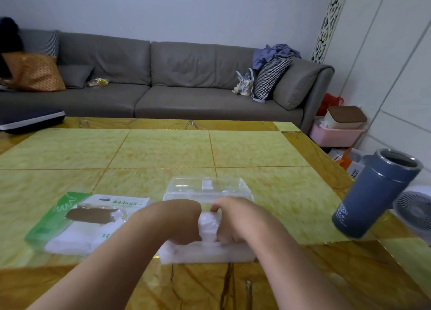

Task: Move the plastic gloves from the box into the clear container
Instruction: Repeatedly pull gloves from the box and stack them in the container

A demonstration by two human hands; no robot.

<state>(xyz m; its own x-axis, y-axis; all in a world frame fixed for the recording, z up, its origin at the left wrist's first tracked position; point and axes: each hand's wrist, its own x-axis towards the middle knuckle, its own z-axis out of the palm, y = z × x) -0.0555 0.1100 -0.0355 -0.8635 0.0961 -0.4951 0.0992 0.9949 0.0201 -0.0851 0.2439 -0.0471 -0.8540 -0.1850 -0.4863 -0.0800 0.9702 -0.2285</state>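
Note:
A wad of white plastic gloves (208, 225) sits between my two hands, above a wider white stack of gloves (205, 253) at the table's near edge. My left hand (184, 223) grips the wad from the left with curled fingers. From the right, my right hand (229, 223) grips the same wad. Just behind my hands stands the clear container (207, 189), its lid open. The green and white glove box (77, 218) lies flattened to the left, with gloves showing at its torn opening.
A blue insulated cup (375, 193) stands at the right on the yellow-green marble table (163, 151). A small white fan (415, 207) sits past the table's right edge. A grey sofa (163, 83) runs behind the table, and a pink bin (338, 135) stands beside it.

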